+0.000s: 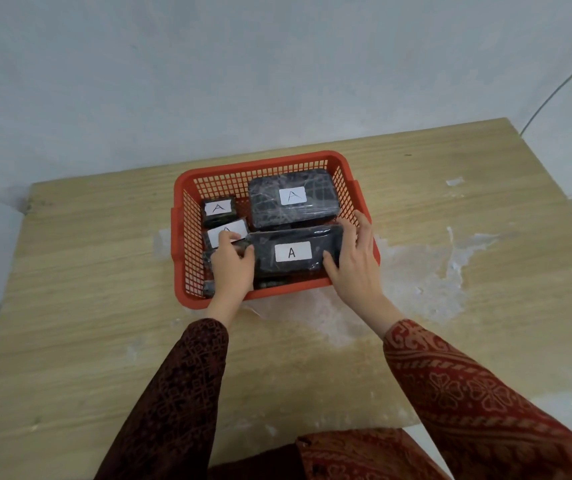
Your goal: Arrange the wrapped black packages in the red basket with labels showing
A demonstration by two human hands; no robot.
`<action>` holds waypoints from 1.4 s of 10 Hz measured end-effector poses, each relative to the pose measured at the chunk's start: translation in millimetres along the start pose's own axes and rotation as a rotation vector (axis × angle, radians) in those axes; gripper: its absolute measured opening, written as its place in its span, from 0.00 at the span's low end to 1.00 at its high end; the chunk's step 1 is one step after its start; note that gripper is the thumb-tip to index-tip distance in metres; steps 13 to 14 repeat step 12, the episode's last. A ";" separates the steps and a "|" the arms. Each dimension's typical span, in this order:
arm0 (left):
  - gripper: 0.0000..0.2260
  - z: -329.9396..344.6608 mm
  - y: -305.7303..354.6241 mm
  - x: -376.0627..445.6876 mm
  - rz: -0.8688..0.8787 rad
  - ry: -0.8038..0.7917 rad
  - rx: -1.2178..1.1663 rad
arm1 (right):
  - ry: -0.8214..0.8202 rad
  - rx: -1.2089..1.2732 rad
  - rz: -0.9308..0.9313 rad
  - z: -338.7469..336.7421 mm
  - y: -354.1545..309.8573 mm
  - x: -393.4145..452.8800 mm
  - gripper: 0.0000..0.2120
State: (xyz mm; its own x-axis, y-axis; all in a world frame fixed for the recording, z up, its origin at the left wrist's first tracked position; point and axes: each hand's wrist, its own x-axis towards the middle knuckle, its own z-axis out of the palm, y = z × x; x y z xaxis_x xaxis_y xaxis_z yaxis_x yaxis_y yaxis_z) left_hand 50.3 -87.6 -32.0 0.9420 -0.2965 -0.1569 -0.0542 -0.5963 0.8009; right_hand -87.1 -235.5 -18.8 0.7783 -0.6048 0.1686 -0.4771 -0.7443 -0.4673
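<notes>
Basket: red rectangular plastic basket (350, 174) with lattice walls and rounded corners, on a pale wood-grain laminate desk (104, 306). Whitish, flaky residue patch (416, 271) on the desk surface just right of and near the basket.

Contents: black packages wrapped in glossy, wrinkled clear film, each visible top carrying a white rectangular paper label marked "A".
- Large rounded-corner rectangular package (293, 199), far right of basket, label up.
- Small boxy package (219, 210), far left, label up.
- Flat package with a large white label (227, 232), left, just near of the small one; label partly covered by a fingertip.
- Long flat rectangular package (293, 252), near side, label up, resting on top of other dark wrapped items whose shapes cannot be made out.

Left hand (231, 268): fingers loosely curled and slightly apart, thumb against the left end of the long package, fingertips touching the large white label.

Right hand (355, 258): fingers spread over the right end of the long package, thumb pressed on its near edge, so the package is gripped between both hands.

Sleeves (468, 393): dark red patterned woven fabric.
</notes>
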 end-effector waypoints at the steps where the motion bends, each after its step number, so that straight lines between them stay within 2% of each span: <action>1: 0.14 2.0 -1.1 -2.1 0.097 -0.106 0.095 | -0.171 -0.089 0.020 1.8 2.3 7.3 0.14; 3: 0.25 5.0 -6.4 0.3 0.147 -0.298 0.222 | -0.490 -0.089 -0.034 0.2 6.9 26.4 0.19; 4: 0.24 7.1 -7.0 2.7 0.130 -0.303 0.269 | -0.600 -0.079 -0.055 -3.3 5.6 31.7 0.19; 5: 0.24 8.2 -2.4 2.3 0.120 -0.265 0.375 | -0.588 -0.182 -0.059 -1.1 0.5 28.7 0.21; 6: 0.25 6.5 -3.2 -0.5 0.144 -0.213 0.509 | -0.477 -0.228 -0.002 1.5 -4.4 20.9 0.23; 7: 0.25 1.4 -6.5 -4.6 0.149 -0.189 0.571 | -0.479 -0.218 0.037 4.3 -8.8 11.2 0.26; 9: 0.21 -15.4 -14.2 -7.2 0.193 -0.249 0.514 | -0.529 -0.244 0.018 2.4 -7.9 8.0 0.28; 11: 0.20 -32.5 -15.1 -14.3 0.338 -0.366 0.498 | -0.658 -0.294 0.033 -8.0 -18.6 12.5 0.30; 12: 0.20 -38.8 -14.4 -22.0 0.369 -0.402 0.480 | -0.869 -0.324 0.083 -20.6 -43.6 29.9 0.30; 14: 0.20 -38.8 -14.4 -22.0 0.369 -0.402 0.480 | -0.869 -0.324 0.083 -20.6 -43.6 29.9 0.30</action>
